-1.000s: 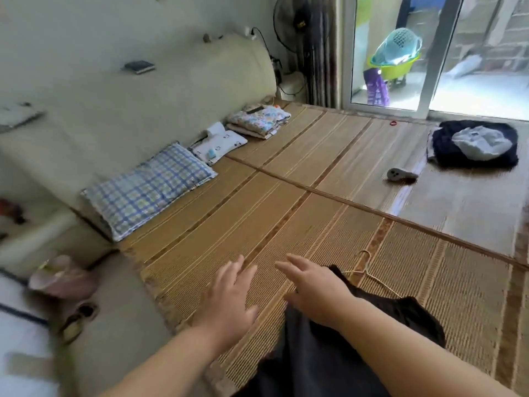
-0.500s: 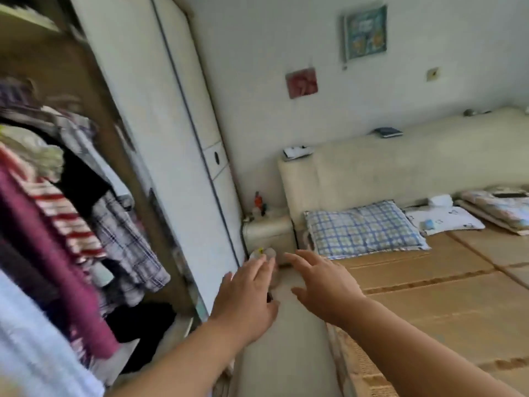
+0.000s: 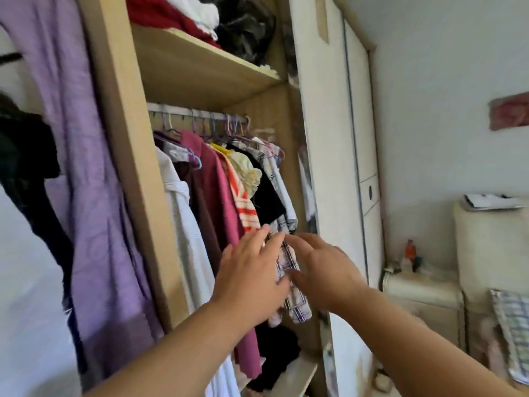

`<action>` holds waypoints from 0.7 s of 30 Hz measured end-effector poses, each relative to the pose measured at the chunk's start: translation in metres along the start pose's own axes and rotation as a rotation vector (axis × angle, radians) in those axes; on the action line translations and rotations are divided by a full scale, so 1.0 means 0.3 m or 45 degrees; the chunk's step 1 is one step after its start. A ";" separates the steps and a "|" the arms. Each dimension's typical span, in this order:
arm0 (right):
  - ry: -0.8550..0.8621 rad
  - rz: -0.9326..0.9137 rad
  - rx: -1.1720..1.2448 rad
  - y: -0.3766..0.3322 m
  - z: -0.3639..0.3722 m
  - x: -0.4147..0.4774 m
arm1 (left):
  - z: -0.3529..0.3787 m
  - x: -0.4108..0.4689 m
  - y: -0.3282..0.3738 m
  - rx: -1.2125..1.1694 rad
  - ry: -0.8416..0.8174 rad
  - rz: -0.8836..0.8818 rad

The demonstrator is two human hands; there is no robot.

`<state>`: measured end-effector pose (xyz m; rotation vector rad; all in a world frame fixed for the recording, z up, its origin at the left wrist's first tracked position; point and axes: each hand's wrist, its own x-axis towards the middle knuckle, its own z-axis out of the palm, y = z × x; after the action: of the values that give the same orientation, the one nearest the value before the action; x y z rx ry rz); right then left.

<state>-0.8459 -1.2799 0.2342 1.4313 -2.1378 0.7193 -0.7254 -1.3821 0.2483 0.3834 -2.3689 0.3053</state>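
Clothes (image 3: 211,196) on rail (image 3: 183,111), shelf (image 3: 200,73) abv

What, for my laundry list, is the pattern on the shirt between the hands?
The shirt is white-purple plaid; head view.

I get one head-worn view, from just in front of the open wardrobe (image 3: 126,167), facing into it, tipped slightly up toward its rail (image 3: 197,113), near enough for the left hand (image 3: 252,279) and right hand (image 3: 323,273) to meet its hanging clothes (image 3: 217,181)

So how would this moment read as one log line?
place: wardrobe | left hand: open, beside plaid shirt | right hand: open, beside it | hold: none seen
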 end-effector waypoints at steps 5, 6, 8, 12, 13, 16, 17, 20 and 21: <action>0.101 -0.307 0.197 -0.060 0.035 0.269 | -0.083 0.079 -0.156 0.264 0.105 -0.180; 0.115 -0.359 0.233 -0.071 0.044 0.317 | -0.103 0.090 -0.181 0.350 0.149 -0.218; 0.122 -0.471 0.309 -0.094 0.064 0.422 | -0.150 0.120 -0.228 0.493 0.281 -0.286; 0.114 -0.672 0.365 -0.143 0.086 0.635 | -0.260 0.208 -0.317 0.701 0.541 -0.382; 0.112 -0.706 0.385 -0.158 0.085 0.685 | -0.289 0.230 -0.334 0.728 0.573 -0.430; 0.113 -0.765 0.469 -0.227 0.077 0.831 | -0.370 0.296 -0.365 0.763 0.637 -0.510; 0.105 -0.784 0.493 -0.255 0.078 0.875 | -0.389 0.318 -0.369 0.754 0.667 -0.533; 0.094 -0.824 0.533 -0.333 0.095 0.994 | -0.420 0.385 -0.378 0.631 0.802 -0.601; 0.081 -0.823 0.529 -0.356 0.103 1.026 | -0.422 0.397 -0.377 0.576 0.856 -0.632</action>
<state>-0.8563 -1.5462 0.4240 2.1257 -1.3757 0.9507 -0.6918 -1.4689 0.4337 0.9008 -1.4771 0.6195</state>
